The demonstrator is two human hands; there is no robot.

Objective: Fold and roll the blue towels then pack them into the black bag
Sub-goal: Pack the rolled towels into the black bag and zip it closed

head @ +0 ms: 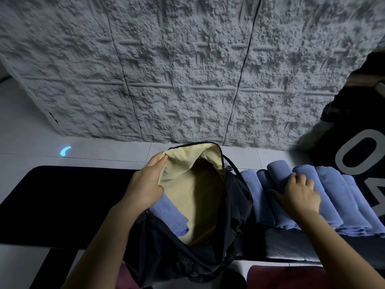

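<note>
"One rolled blue towel [170,217] is already in the black bag [235,215], lying along the left side of the tan lining [200,197]. The other rolls [329,195] lie side by side just right of the bag, touching one another."

"And the hands?"

"The left grip [145,184] pinches the lining's rim and pulls the mouth wide. The right grip [298,192] closes over a middle roll [279,170], thumb on one flank, fingers curled over the other."

"So packing is the step. How would you do it well?"

"I'd squeeze across the roll's middle so the loose end can't unwind. Lift it straight up, since its neighbours touch it and could drag along. Then lay it right beside the one inside, pointing the same way. That should leave room for the rest."

"Any trouble from the bag?"

"It's soft cloth, so I expect the mouth to sag if the left grip lets go. The zipper pull [226,167] sits on the right edge, where a towel coming from that side could snag."

"What's around it all?"

"Bag and rolls lie on a black mat [73,195] over a pale tiled floor [93,151], by a rough grey wall [187,69]. A black thing with grey lettering [358,159] lies behind the rolls."
</note>
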